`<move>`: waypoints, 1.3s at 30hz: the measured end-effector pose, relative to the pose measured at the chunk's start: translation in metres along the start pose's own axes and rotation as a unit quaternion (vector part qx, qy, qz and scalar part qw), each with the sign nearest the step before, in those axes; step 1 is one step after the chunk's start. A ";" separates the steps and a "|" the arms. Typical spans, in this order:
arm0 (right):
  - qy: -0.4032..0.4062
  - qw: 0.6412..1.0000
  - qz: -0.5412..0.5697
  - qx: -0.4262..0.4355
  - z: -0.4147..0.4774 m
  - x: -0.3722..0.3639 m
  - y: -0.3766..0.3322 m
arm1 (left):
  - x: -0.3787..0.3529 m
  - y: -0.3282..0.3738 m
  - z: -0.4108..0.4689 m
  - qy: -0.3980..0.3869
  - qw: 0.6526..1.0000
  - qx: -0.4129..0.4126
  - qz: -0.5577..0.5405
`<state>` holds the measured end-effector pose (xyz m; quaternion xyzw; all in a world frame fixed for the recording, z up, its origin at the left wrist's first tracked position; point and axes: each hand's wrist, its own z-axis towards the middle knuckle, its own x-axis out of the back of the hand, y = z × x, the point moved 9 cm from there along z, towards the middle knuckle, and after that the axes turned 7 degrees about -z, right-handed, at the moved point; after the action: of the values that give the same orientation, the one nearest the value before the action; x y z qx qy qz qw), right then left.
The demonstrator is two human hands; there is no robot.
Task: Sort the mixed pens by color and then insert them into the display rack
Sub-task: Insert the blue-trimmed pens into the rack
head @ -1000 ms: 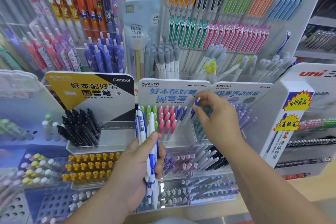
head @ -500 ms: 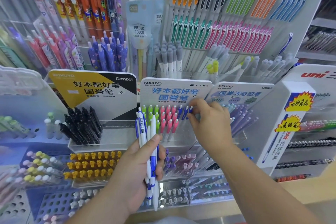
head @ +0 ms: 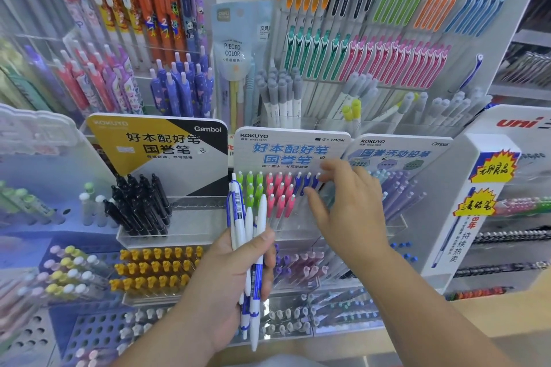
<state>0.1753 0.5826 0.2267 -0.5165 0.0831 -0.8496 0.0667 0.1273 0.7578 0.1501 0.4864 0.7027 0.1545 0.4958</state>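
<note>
My left hand [head: 222,289] grips a bundle of white pens with blue clips [head: 253,229], tips down, in front of the lower shelves. Behind them is the clear display rack [head: 298,231] under the blue KOKUYO sign. It holds rows of green pens [head: 250,188], pink pens [head: 280,194] and blue pens [head: 307,183]. My right hand [head: 351,211] hovers right of the blue row with its fingers spread and nothing in it. Its fingertips are close to the blue pens and slightly blurred.
Black pens [head: 140,205] fill the Gambol rack on the left, with yellow-capped pens [head: 158,265] below. Purple pencils [head: 399,191] stand to the right of my right hand. A white uni stand [head: 477,217] is at far right. Coloured pens hang on the wall above.
My right hand pinched a blue pen above the rack, lowered it into the blue row, then let go and spread its fingers. My left hand kept its bundle still.
</note>
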 end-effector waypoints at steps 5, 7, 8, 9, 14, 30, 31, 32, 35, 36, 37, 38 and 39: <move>-0.163 0.919 0.340 -0.118 -0.027 0.003 -0.029 | -0.006 -0.001 0.000 -0.014 0.999 -0.007 0.048; -0.223 0.869 0.407 -0.172 -0.034 -0.005 -0.034 | -0.011 -0.001 0.001 -0.023 0.998 -0.016 0.062; -0.237 0.853 0.422 -0.194 -0.036 -0.008 -0.034 | -0.012 -0.001 0.000 -0.026 0.997 -0.018 0.068; -0.242 0.840 0.436 -0.215 -0.038 -0.010 -0.032 | -0.013 -0.002 0.001 -0.027 0.997 -0.018 0.073; -0.259 0.809 0.461 -0.256 -0.042 -0.013 -0.028 | -0.016 -0.005 0.001 -0.038 0.994 -0.011 0.099; -0.327 0.808 0.444 -0.209 -0.032 0.000 0.023 | 0.002 0.013 0.002 0.011 0.998 -0.058 0.012; -0.377 0.798 0.432 -0.184 -0.037 -0.001 0.019 | 0.003 0.014 0.002 0.013 0.998 -0.058 0.014; -0.422 0.785 0.422 -0.164 -0.042 -0.003 0.016 | 0.005 0.014 0.003 0.013 0.998 -0.058 0.019; -0.485 0.776 0.384 -0.122 -0.050 -0.007 0.004 | 0.003 0.015 0.005 -0.002 0.996 -0.059 0.062; -0.485 0.778 0.381 -0.115 -0.050 -0.009 -0.001 | 0.002 0.014 0.005 -0.010 0.995 -0.060 0.081; -0.486 0.779 0.380 -0.110 -0.050 -0.011 -0.007 | -0.001 0.014 0.005 -0.018 0.993 -0.060 0.097; -0.487 0.779 0.380 -0.102 -0.050 -0.013 -0.013 | -0.003 0.014 0.005 -0.024 0.992 -0.061 0.110; -0.490 0.779 0.379 -0.097 -0.051 -0.015 -0.018 | -0.004 0.014 0.005 -0.026 0.991 -0.062 0.118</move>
<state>0.1361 0.6063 0.1947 -0.7938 0.3104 -0.3750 0.3647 0.1390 0.7595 0.1594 0.5383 0.6161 0.2425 0.5214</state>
